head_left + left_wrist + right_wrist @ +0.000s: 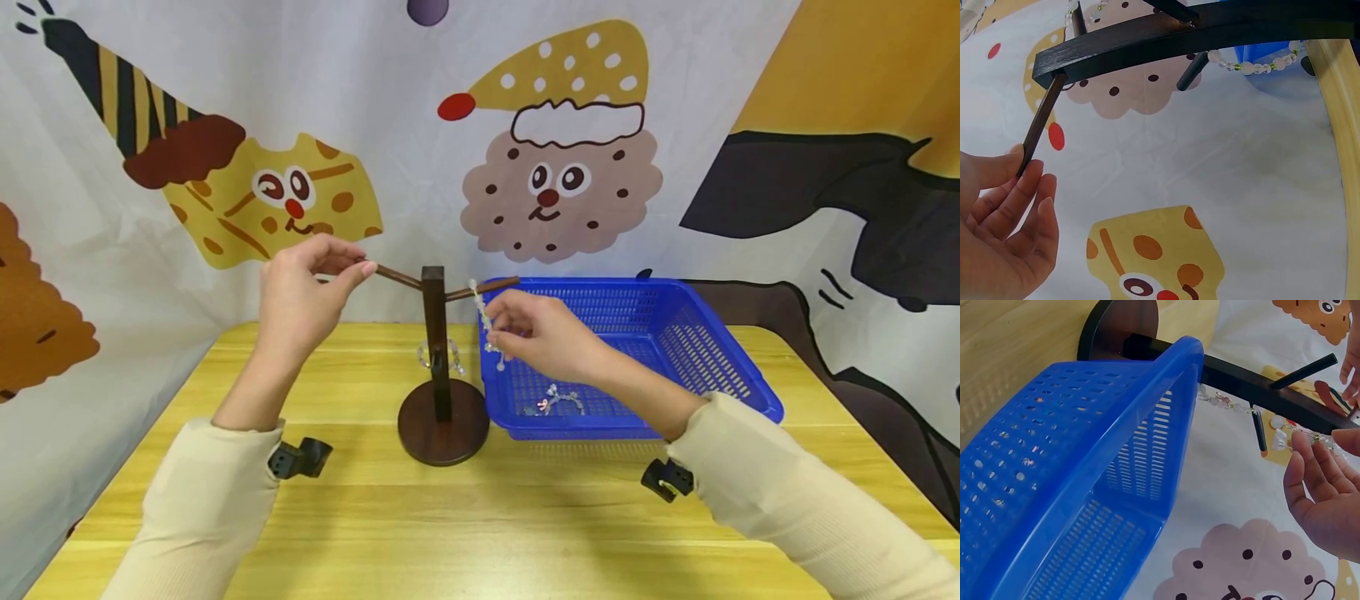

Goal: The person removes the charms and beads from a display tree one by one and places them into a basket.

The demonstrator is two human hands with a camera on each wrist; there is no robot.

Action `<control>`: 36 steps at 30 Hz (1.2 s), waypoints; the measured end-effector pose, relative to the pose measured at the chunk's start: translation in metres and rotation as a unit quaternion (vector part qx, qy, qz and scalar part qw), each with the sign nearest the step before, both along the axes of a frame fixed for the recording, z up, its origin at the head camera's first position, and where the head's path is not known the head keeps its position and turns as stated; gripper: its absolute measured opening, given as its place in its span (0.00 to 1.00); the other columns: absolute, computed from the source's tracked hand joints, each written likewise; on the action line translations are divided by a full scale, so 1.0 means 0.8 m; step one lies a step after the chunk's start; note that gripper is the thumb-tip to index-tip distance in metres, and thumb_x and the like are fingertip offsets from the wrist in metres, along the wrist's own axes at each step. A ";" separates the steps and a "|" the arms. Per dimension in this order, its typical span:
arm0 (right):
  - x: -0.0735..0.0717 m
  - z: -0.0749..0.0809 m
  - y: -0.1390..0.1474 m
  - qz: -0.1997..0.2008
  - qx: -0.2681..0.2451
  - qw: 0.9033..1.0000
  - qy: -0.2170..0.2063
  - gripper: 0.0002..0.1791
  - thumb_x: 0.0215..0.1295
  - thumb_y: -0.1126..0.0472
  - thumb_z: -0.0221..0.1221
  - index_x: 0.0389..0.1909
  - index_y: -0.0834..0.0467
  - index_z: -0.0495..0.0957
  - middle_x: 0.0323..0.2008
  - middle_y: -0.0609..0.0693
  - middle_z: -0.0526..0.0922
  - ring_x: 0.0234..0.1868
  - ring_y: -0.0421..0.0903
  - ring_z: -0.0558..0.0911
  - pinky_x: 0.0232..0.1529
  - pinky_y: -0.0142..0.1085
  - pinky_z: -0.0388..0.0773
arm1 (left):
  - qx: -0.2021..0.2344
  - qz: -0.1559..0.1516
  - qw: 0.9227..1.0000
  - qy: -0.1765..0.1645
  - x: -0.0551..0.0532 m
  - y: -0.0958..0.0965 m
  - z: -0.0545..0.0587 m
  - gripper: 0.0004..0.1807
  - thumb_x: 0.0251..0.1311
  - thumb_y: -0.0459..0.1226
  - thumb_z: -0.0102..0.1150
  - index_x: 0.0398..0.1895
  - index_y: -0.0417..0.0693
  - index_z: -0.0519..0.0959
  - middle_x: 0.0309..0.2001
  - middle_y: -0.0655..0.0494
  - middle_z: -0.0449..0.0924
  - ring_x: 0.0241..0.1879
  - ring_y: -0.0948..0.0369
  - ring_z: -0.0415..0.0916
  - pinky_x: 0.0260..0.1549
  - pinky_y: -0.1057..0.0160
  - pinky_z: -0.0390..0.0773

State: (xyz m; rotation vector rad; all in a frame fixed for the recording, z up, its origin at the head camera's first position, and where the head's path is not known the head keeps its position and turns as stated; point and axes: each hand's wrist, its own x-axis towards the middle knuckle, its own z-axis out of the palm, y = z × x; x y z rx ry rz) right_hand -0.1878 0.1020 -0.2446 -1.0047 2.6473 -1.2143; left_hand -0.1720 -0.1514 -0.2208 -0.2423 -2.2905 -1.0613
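A dark wooden jewelry stand [436,333] stands upright on its round base. My left hand [303,292] pinches the tip of its upper left peg [398,276] between thumb and fingers. At the upper right peg [501,284], a clear beaded bracelet [478,296] is looped over the wood and hangs down. My right hand [543,333] holds this bracelet's side with curled fingertips; the right wrist view shows the beads [1316,437] partly hidden behind them. Lower on the post, another beaded bracelet [1263,67] hangs from a short peg [1192,72].
To the right of the stand is a blue plastic basket [720,358] with slotted walls, close to the base. More beaded bracelets [562,400] lie inside near its front wall. A printed cloth [420,167] hangs behind the wooden table [450,533].
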 end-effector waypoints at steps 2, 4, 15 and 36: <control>-0.001 -0.001 0.003 -0.003 0.000 1.000 0.000 0.09 0.62 0.68 0.55 0.43 0.63 0.72 0.27 0.49 0.78 0.24 0.42 0.76 0.26 0.35 0.72 | 0.000 0.000 1.000 0.000 0.000 0.000 -0.001 0.10 0.55 0.36 0.62 0.36 0.37 0.81 0.30 0.44 0.81 0.31 0.54 0.78 0.28 0.62 0.67; -0.001 0.000 0.005 -0.008 0.001 1.000 0.000 0.08 0.62 0.69 0.55 0.42 0.63 0.73 0.26 0.49 0.78 0.24 0.42 0.77 0.27 0.36 0.73 | -0.001 0.001 1.000 0.000 0.000 0.000 -0.001 0.10 0.55 0.37 0.62 0.36 0.37 0.81 0.30 0.45 0.81 0.31 0.54 0.78 0.28 0.63 0.67; -0.002 0.005 0.019 -0.020 0.005 1.000 0.003 0.08 0.62 0.68 0.55 0.42 0.63 0.73 0.26 0.49 0.77 0.24 0.43 0.77 0.27 0.36 0.72 | -0.002 -0.004 1.000 0.006 -0.002 -0.001 -0.002 0.10 0.55 0.36 0.62 0.36 0.37 0.80 0.30 0.44 0.81 0.31 0.54 0.78 0.31 0.63 0.68; -0.006 0.008 0.037 -0.039 -0.015 0.999 0.006 0.06 0.61 0.70 0.54 0.40 0.63 0.74 0.29 0.56 0.79 0.28 0.45 0.79 0.30 0.37 0.76 | 0.000 -0.005 1.000 0.000 -0.002 -0.001 -0.002 0.10 0.55 0.36 0.62 0.36 0.36 0.80 0.30 0.44 0.81 0.31 0.54 0.78 0.30 0.64 0.68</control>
